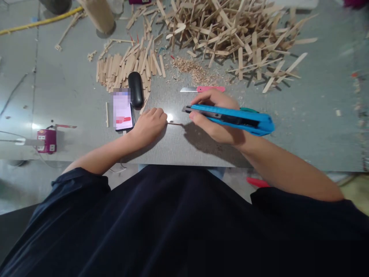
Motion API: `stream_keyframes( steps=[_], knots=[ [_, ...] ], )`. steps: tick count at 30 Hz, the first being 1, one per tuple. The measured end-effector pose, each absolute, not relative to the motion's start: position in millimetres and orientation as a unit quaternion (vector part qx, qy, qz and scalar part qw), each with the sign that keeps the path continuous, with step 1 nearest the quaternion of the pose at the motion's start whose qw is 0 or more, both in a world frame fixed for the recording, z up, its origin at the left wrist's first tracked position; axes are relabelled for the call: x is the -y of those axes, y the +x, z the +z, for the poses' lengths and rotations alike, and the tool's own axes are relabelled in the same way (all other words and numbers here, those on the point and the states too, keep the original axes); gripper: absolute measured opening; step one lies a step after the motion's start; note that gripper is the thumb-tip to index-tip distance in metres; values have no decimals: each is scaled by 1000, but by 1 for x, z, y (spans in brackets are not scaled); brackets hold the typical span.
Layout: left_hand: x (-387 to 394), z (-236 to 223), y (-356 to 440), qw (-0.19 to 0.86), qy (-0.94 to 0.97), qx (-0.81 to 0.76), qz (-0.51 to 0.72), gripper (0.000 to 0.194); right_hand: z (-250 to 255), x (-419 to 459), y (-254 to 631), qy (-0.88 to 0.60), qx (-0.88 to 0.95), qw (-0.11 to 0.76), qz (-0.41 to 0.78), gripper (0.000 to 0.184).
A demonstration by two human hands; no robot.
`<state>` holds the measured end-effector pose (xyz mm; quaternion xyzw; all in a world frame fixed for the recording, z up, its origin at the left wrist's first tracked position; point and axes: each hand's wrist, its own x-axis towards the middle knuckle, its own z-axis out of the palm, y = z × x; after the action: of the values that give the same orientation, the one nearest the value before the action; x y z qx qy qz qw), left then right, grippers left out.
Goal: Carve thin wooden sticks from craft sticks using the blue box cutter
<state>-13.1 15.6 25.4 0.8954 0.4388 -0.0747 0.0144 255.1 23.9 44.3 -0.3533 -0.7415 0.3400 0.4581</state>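
My right hand [215,123] is wrapped round a large blue utility knife [236,119], its blade end pointing left. My left hand [150,125] rests on the grey table [72,88] with the fingers curled, pinching one end of a thin wooden stick [174,124]. The stick lies flat between the two hands, just under the knife tip.
A phone [123,111] and a black case [135,89] lie left of my left hand. A pink utility knife [203,89] lies behind my hands. A big heap of wooden sticks [230,30], a smaller pile [129,63] and wood shavings [196,71] fill the back. A magenta power strip [46,140] sits far left.
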Motion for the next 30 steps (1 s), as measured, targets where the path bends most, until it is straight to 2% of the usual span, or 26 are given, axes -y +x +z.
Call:
stream_keyframes(
  steps=[6, 11, 14, 20, 30],
  knots=[
    [2, 18, -22, -62, 925, -373, 24, 27, 16, -13, 243, -398, 735, 448, 318, 13],
    [20, 19, -32, -20, 935, -341, 96, 23, 10, 2, 236, -412, 741, 428, 313, 16],
    [25, 20, -33, -16, 938, -332, 93, 29, 7, 6, 231, -392, 766, 411, 301, 16],
    [26, 14, -30, -74, 937, -315, 130, 16, -2, 7, 224, -371, 793, 384, 294, 14],
    [25, 11, -25, -92, 928, -318, 169, 23, -5, 11, 223, -381, 794, 383, 279, 14]
  ],
)
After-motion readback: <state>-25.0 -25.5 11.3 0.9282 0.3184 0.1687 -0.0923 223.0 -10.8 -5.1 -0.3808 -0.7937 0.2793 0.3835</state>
